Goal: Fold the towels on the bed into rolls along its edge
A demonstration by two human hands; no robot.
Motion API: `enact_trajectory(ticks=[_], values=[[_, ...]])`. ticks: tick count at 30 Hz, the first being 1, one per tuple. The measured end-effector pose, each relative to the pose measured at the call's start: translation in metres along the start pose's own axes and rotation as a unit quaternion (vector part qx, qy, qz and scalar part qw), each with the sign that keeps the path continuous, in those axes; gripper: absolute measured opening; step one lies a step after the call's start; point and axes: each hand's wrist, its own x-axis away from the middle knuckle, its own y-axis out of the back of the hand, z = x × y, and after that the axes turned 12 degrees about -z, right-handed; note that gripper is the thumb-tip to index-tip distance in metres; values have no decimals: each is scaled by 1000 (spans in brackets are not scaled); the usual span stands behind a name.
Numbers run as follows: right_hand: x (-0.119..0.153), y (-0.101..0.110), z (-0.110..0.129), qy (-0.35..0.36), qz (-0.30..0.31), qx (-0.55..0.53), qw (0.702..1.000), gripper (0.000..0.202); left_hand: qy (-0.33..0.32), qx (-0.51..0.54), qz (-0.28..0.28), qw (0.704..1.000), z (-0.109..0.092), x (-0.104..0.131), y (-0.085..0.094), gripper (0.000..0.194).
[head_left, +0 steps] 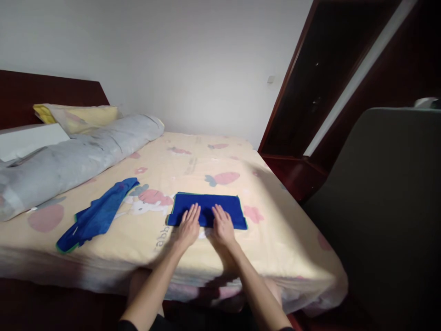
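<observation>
A blue cloth with green edging (220,201) lies folded into a flat rectangle near the front of the bed. My left hand (190,225) rests flat on its left half, fingers stretched forward. On the right half lies my right hand (223,224), also flat with fingers extended. Both palms face down and neither hand grips anything. To the left, apart from my hands, a second blue cloth with green edging (99,216) lies crumpled lengthwise on the sheet.
A cream sheet with carrot and rabbit prints (275,239) covers the bed. A long grey rolled bundle (89,151), a white box (34,140) and a yellow pillow (91,117) lie by the dark headboard (51,92). At right stand a dark chair back (382,197) and a door (310,82).
</observation>
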Motion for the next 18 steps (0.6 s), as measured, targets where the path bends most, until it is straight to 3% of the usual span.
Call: enact_trajectory(ticks=[3, 7, 13, 18], values=[[-1, -26, 30, -8, 62, -37, 997, 57, -2, -1, 50, 999, -23, 0, -21, 57], [12, -34, 26, -8, 85, -7, 996, 54, 17, -14, 96, 995, 0, 14, -24, 53], [36, 2, -40, -5, 91, 41, 995, 57, -20, -3, 132, 991, 63, 31, 11, 57], [53, 34, -98, -27, 101, 39, 994, 52, 8, 6, 169, 986, 95, 35, 32, 56]])
